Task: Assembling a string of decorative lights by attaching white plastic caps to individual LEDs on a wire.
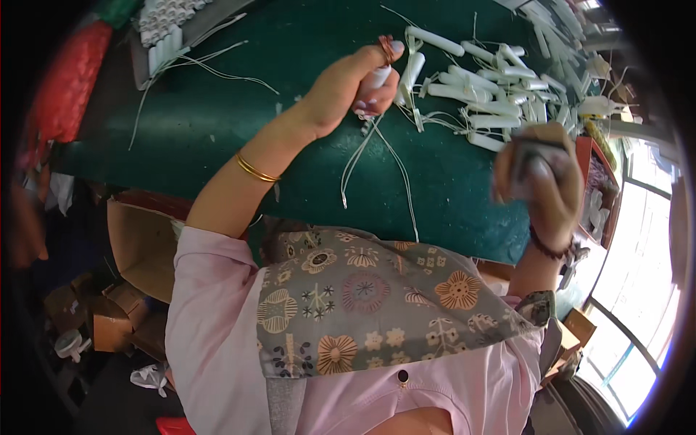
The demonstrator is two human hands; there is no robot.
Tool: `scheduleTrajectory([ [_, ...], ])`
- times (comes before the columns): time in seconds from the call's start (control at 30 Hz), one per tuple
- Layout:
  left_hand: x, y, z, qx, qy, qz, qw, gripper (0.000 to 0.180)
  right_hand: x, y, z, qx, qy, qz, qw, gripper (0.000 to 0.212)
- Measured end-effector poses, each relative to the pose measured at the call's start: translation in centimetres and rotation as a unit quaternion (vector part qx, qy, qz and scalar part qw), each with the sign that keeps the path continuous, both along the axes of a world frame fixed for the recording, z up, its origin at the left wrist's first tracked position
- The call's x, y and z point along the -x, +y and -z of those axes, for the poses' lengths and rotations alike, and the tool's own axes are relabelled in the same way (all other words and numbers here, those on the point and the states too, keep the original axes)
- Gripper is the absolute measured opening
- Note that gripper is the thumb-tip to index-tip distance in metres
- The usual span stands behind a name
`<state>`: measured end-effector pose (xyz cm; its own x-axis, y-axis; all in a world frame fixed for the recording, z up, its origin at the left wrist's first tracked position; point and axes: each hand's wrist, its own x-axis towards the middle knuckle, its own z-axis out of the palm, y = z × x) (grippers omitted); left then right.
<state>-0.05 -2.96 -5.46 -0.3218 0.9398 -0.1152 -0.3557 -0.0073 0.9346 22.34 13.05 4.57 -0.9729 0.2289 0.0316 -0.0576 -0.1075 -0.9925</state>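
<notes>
My left hand (359,83) is closed around a white cylinder (378,75) above the green table. Copper-coloured strands (386,49) show at its upper end by my fingertips. Thin white wires (391,156) hang below the fist and spread over the tabletop. Off to the right, my right hand (554,181) is raised near the table's right side, blurred by motion. Its fingers are wrapped round a small dark block (535,161), whose kind I cannot make out. A loose pile of white cylinders with wires (471,87) lies between and beyond my hands.
White tubes (170,20) stand packed in a tray at the far left, wires trailing onto the green table (210,138). A red sack (72,80) hangs over the left edge. Cardboard boxes (138,246) sit below. A red-edged bin (598,181) is at the right.
</notes>
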Motion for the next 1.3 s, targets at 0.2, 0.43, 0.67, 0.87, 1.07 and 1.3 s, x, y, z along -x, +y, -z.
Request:
scheduleTrajectory([
  [0.2,-0.2,-0.4,-0.2,0.018,-0.032,-0.005,0.999,0.066,3.5,1.3,8.0,-0.090,-0.097,0.017,0.991,0.033],
  [0.43,0.7,0.2,-0.5,0.033,-0.031,-0.036,0.998,0.065,3.4,0.4,9.8,-0.117,-0.110,0.012,0.987,0.036],
  [0.67,0.4,0.0,0.0,-0.020,-0.052,-0.059,0.997,0.058,3.7,-0.1,9.1,-0.201,-0.100,0.054,0.973,0.030],
  [0.87,0.0,0.0,0.3,-0.017,-0.078,-0.043,0.996,0.055,3.8,-0.7,10.0,-0.265,-0.066,0.062,0.960,0.018],
  [1.07,1.1,-0.9,0.2,-0.096,-0.058,-0.126,0.986,0.050,4.7,0.1,10.1,-0.249,-0.064,0.109,0.960,0.020],
  [1.3,4.3,-2.0,-1.2,-0.145,-0.003,-0.248,0.958,0.055,4.9,0.4,10.6,-0.151,-0.106,0.097,0.978,0.024],
])
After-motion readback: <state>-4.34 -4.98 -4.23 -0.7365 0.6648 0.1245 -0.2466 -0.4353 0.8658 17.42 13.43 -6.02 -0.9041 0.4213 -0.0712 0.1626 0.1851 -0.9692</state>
